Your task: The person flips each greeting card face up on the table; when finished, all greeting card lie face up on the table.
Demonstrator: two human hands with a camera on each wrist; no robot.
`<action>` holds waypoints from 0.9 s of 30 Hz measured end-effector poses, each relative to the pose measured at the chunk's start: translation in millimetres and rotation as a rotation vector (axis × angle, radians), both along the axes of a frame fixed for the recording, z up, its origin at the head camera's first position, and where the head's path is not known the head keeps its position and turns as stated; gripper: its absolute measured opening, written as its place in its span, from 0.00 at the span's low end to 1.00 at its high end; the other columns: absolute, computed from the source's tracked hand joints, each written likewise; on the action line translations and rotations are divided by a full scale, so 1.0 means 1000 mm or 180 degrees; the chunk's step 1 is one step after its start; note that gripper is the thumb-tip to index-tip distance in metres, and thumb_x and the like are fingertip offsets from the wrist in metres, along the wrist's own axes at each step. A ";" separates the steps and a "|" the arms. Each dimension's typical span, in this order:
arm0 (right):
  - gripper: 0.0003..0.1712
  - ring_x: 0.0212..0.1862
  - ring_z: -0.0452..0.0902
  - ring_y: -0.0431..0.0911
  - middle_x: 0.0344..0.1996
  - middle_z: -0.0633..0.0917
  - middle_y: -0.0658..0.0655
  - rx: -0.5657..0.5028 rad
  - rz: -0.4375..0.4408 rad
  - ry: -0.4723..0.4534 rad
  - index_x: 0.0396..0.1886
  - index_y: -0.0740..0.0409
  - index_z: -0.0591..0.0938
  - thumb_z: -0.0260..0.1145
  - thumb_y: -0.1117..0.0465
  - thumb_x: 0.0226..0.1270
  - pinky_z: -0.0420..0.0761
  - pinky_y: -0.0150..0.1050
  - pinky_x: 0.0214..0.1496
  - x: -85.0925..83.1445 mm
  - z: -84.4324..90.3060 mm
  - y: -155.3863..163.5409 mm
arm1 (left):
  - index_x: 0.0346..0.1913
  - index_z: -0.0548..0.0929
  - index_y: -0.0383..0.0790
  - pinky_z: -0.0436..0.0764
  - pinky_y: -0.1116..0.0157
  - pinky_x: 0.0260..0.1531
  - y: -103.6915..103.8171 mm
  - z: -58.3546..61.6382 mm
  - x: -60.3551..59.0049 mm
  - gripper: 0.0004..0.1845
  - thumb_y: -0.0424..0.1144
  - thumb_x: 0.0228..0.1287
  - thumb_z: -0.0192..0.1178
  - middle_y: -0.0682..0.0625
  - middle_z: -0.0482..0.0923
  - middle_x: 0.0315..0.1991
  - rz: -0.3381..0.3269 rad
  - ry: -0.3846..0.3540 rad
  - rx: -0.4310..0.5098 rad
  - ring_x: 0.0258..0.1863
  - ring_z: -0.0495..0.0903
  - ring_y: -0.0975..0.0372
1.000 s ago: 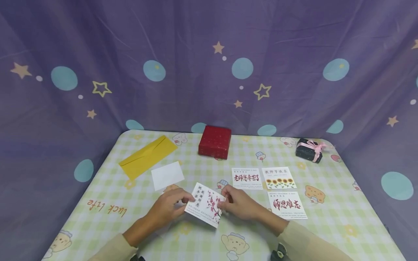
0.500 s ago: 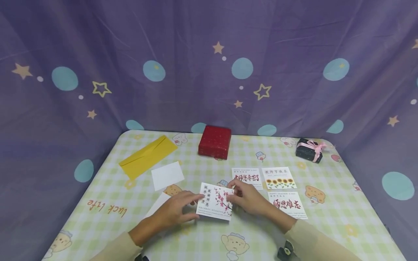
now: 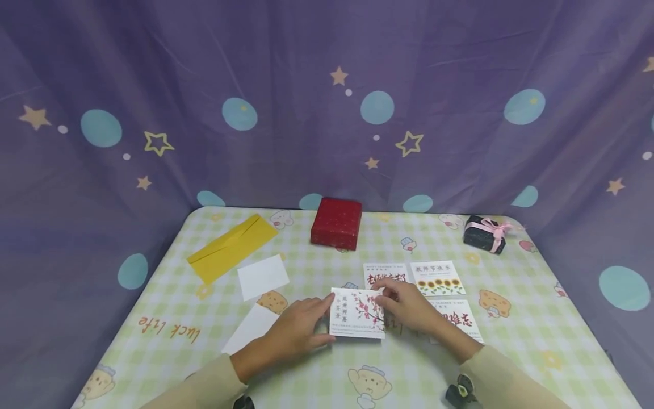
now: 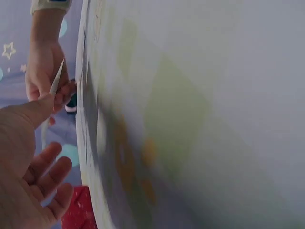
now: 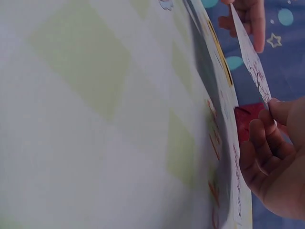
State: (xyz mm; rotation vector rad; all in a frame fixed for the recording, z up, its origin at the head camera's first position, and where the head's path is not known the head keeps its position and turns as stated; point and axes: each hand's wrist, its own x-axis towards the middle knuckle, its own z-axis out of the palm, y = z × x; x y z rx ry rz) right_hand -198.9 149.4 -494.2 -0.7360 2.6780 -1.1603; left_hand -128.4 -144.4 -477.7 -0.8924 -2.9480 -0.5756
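Item: white rectangular greeting card with pink plum-blossom print (image 3: pixel 357 313), held just above the green-checked counter (image 3: pixel 306 369), at 9 o'clock of three printed cards (image 3: pixel 437 278) laid flat. Left hand (image 3: pixel 301 332): grip loose, thumb and fingertips on the card's left edge. Right hand (image 3: pixel 406 307): grip pinching the right edge. Handling judgement: keep both edges level, lower squarely beside the row (no overlap). Head view alone shows layout, yellow paper envelope (image 3: pixel 232 245) at 10 o'clock, red box (image 3: pixel 336 222) at 12; wrist views alone show the card (image 5: pixel 250 52) tilted clear of the cloth.
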 end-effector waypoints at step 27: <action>0.12 0.26 0.69 0.36 0.26 0.78 0.44 0.0332 -0.0093 -0.0111 0.52 0.44 0.86 0.68 0.58 0.70 0.74 0.32 0.32 -0.001 0.004 0.059 | 0.75 0.68 0.37 0.79 0.61 0.51 0.071 -0.010 -0.011 0.47 0.64 0.62 0.65 0.48 0.82 0.58 -0.0026 0.0004 -0.0797 0.55 0.82 0.59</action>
